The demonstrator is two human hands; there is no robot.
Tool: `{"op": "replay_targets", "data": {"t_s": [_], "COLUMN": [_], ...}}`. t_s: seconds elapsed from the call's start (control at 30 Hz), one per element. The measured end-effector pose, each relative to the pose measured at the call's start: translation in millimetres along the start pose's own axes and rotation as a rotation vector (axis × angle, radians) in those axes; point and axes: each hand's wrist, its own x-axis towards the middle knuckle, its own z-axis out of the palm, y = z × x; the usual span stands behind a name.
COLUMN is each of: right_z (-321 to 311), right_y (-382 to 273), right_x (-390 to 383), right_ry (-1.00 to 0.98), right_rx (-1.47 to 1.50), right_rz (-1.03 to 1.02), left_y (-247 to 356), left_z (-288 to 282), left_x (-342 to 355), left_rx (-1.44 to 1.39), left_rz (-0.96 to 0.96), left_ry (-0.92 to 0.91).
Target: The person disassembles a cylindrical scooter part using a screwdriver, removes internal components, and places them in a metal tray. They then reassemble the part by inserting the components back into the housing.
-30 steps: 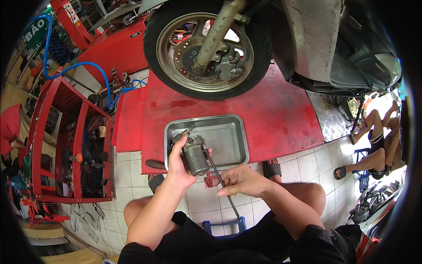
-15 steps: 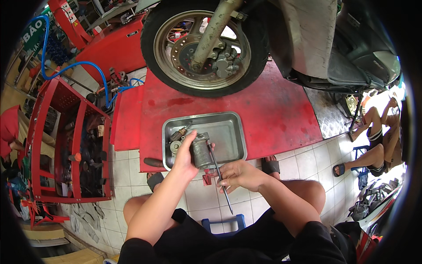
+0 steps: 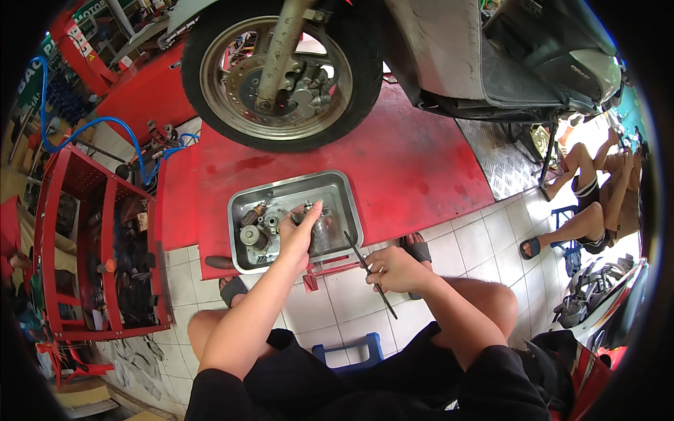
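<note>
Head view: right hand (image 3: 398, 270) pinches a slender black rod (image 3: 356, 250), nearside-right of the silver rectangular metal tray (image 3: 338, 200). Left hand (image 3: 296, 240), over it, grips a half-hidden dull-grey metal part (image 3: 321, 231). Loose metal pieces (image 3: 253, 237) lie inside, leftward; I judge those separated, the held one unfinished.

Glare whitens the far right, corners fall black, and the fisheye bends the red cabinet (image 3: 109, 245).

Left hand (image 3: 298, 235) is gripping (thumb (image 3: 309, 219) pointing forward) | right hand (image 3: 397, 269) is pinching, fingers (image 3: 379, 266) curling | left forearm (image 3: 247, 316) and right forearm (image 3: 458, 309) are slanting behind their grips
</note>
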Motion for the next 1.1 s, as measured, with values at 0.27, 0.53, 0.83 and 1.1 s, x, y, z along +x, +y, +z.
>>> {"op": "replay_targets", "data": {"t_s": [0.27,0.53,0.83,1.1], "right_z": [-7.7,2.7,21.4,57.0], "right_y": [-10.4,-31.5,-73.0,-70.0], "right_x": [-12.2,-5.2,-10.8,-0.7], "right_ry": [0.101,-0.084,-0.490,-0.501], "right_rx": [-0.174,0.352,0.572,0.437], "right_rz": [-0.070,-0.084,-0.267,-0.146], "left_y": [7.5,41.6,54.1,65.4], "left_z": [-5.9,-29.3,-60.9,-74.7], "left_x": [-2.0,-26.8,-52.2,-63.5], "left_rx": [-0.081,-0.538,-0.710,-0.732], "left_rz": [-0.102,-0.284,-0.076,-0.102], "left_ry": [-0.001,-0.112,-0.217,-0.106]}}
